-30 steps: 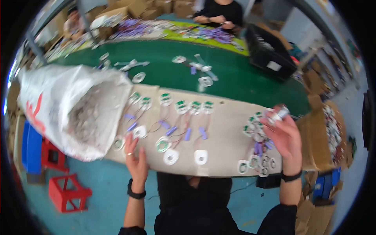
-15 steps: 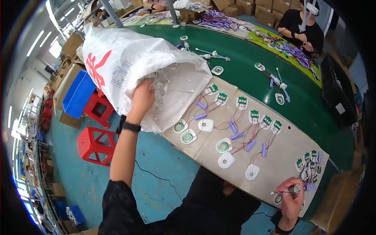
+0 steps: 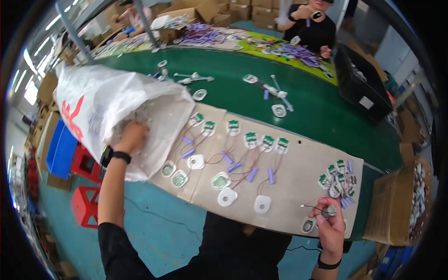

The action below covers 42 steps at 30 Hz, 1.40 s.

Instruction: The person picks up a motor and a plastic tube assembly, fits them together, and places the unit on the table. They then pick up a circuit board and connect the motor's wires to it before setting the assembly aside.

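My left hand (image 3: 133, 136) is inside the mouth of a big white woven-plastic sack with red marking (image 3: 95, 88), among small translucent whitish pieces (image 3: 140, 116); its fingertips are hidden, so I cannot tell whether those fingers are apart, together or closed on something. My right hand (image 3: 330, 226) has thumb and fingers clamped on a small grey metal cylinder (image 3: 330, 211) (thin red and black leads stick out to its left), raised over the near right end of a beige cardboard sheet (image 3: 298, 172). A white rounded plate with a dark ring (image 3: 308, 225) lies just left of that hand, and beyond it sits a tight cluster of green-and-white boards (image 3: 339, 179). Between my hands are spread white plates with green circuit boards (image 3: 267, 143), wired to purple cylindrical cells (image 3: 252, 175). Across the green tabletop (image 3: 224, 102), a person in black (image 3: 308, 32) has one hand raised.
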Tool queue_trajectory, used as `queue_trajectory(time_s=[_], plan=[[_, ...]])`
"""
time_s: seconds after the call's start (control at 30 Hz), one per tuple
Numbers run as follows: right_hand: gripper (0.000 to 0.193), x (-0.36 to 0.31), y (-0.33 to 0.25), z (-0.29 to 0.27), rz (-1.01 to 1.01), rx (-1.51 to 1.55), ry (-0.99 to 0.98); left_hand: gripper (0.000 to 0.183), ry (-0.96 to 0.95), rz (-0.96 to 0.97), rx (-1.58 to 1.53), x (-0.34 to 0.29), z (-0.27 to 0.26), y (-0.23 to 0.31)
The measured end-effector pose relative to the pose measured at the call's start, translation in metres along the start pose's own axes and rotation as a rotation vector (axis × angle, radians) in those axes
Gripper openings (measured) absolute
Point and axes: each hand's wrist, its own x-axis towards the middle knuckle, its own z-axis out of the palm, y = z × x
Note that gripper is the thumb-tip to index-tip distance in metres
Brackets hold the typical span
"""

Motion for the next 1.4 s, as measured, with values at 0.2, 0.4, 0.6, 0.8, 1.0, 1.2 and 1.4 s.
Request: queue_trajectory(time_s=[0.2,0.4,0.6,0.8,1.0,1.2,1.4], plan=[[0.038,-0.010,-0.017,-0.027,0.030,-0.061,-0.062,0.029,0.400,0.145,-0.286,-0.007,-0.004,0.017],[0.034,-0.007,-0.026,-0.040,-0.047,-0.080,-0.022,0.036,0.312,-0.108,-0.747,-0.033,-0.022,0.034],[0.028,-0.007,-0.030,-0.046,-0.059,-0.071,-0.013,0.043,0.524,-0.085,-1.229,-0.068,-0.070,0.074],[0.029,0.020,-0.027,-0.048,-0.187,0.154,0.163,0.042,0.455,-0.175,-1.908,-0.103,-0.115,0.147],[0.041,0.030,-0.003,-0.010,-0.291,0.381,0.167,0.050,0.052,-0.141,-2.350,-0.124,-0.119,0.270],[0.042,0.011,0.012,0.000,-0.328,0.289,0.200,0.053,-0.221,-0.092,-2.302,-0.139,-0.114,0.340],[0.041,0.001,0.006,-0.017,-0.455,0.301,0.282,0.053,-0.517,0.147,-1.785,-0.151,-0.108,0.350]])
